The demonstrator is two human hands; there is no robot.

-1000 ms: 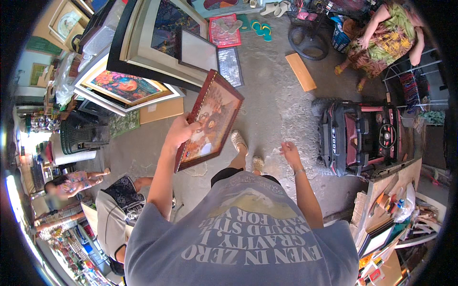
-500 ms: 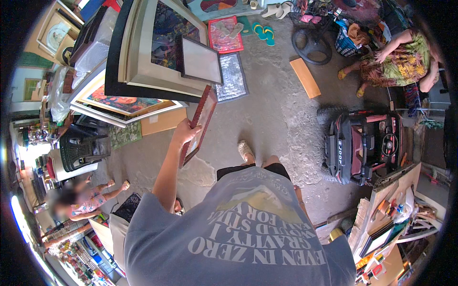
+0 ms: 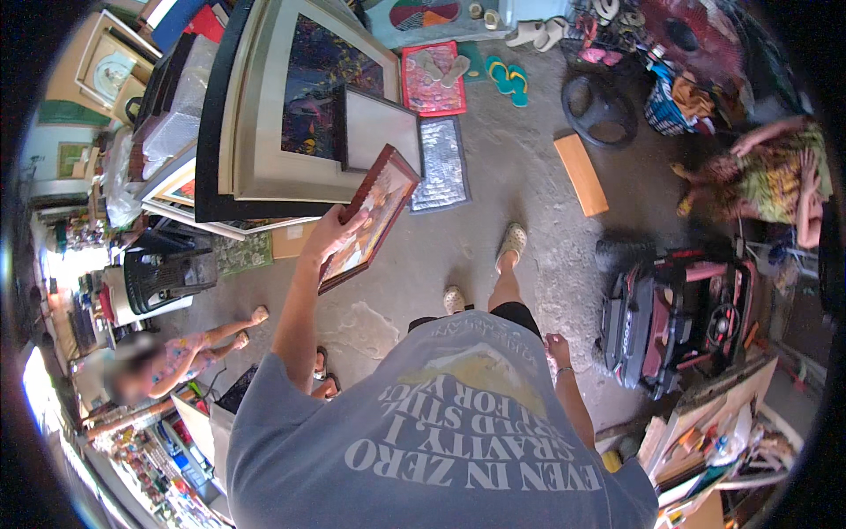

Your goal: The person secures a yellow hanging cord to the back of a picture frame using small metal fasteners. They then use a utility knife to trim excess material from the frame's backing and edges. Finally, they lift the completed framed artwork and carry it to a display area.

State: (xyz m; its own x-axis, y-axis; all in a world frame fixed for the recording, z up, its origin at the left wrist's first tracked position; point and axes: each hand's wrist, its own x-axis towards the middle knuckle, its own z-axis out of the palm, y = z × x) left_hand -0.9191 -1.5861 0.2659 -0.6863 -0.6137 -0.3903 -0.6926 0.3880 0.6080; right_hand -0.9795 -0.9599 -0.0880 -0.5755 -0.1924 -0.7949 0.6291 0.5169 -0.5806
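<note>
My left hand (image 3: 333, 233) is closed around the edge of a small picture frame (image 3: 404, 183) with a reddish-brown, carved border. The frame tilts, and its picture side faces partly up. Just beyond it, large framed pictures (image 3: 257, 181) lean in a stack, with a smaller dark-rimmed frame (image 3: 381, 132) with a pale panel propped against the front one. My right hand (image 3: 557, 349) hangs low beside my body, apart from any object around it. Its fingers are too small and blurred to read.
Ahead lie a wooden board (image 3: 581, 175), a steering wheel (image 3: 599, 110), a red mat (image 3: 432, 81) and teal flip-flops (image 3: 507, 82). A toy car (image 3: 679, 317) stands at the right. One person (image 3: 784, 181) sits at far right, another (image 3: 167, 366) at left near a dark chair (image 3: 167, 278).
My legs have stepped, one foot now farther forward. The held picture frame has turned to show more of its face. My right hand has come into sight beside my body.
</note>
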